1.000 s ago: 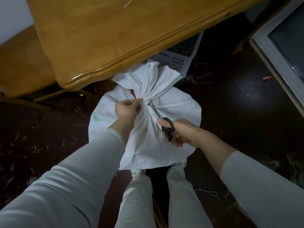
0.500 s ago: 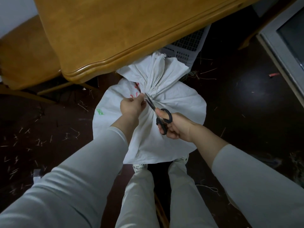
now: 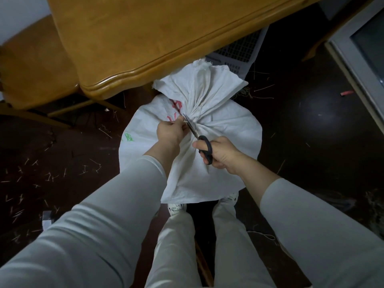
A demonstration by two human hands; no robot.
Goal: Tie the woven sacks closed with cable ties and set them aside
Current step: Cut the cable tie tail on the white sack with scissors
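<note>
Dark floor carrying a white woven sack that stands upright at centre. Short pale clippings lie scattered across the floor to the left; a white perforated basket rests behind the sack, partly under a wooden table.

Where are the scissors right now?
Head view, centre: the scissors are in the right hand, blades pointing at the white sack's gathered neck beside the left hand.
</note>
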